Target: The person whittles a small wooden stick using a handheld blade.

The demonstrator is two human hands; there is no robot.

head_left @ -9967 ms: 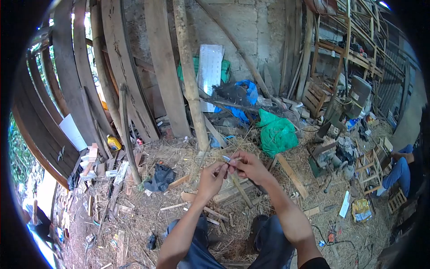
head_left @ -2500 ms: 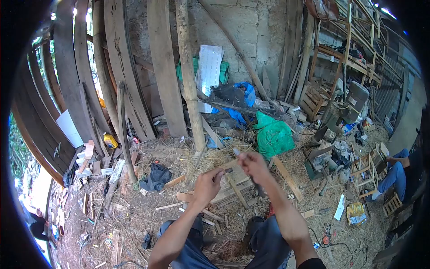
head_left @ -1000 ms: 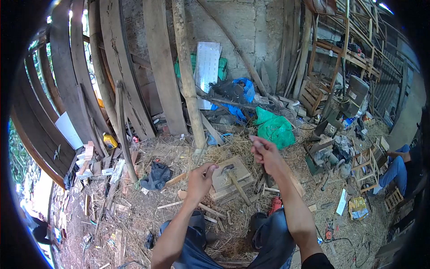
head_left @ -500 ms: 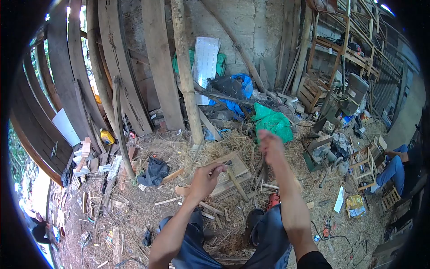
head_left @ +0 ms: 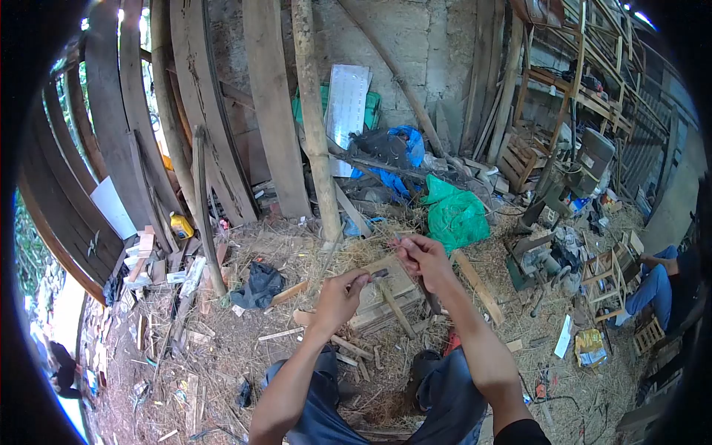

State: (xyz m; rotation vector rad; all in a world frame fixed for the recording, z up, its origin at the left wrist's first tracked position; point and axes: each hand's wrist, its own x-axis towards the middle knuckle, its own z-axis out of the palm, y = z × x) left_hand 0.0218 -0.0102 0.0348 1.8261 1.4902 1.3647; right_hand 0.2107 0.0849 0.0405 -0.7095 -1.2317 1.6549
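Note:
My left hand (head_left: pixel 343 297) is closed in a pinch, and a small dark flat piece (head_left: pixel 380 274) sticks out from its fingertips to the right. What kind of piece it is I cannot make out. To its right and slightly higher, my right hand (head_left: pixel 426 261) has its fingers pressed together. A thin greyish tip seems to show at these fingers, too small to name. Both hands are held in the air, a short gap apart. Below them lies a low wooden block or stack of boards (head_left: pixel 367 319), with a narrow wooden strip (head_left: pixel 399 310) leaning on it.
A black plastic bag (head_left: pixel 259 285) and scattered wood scraps lie on the straw-covered floor. Ahead are a green sack (head_left: pixel 456 215) and a wooden post (head_left: pixel 315 141). A plank (head_left: pixel 477 287) lies at right. A seated person (head_left: pixel 653 285) is at far right.
My right hand has come down and left, closer to my left hand, uncovering the plank at right. My left hand stays nearly in place, with the dark piece showing more.

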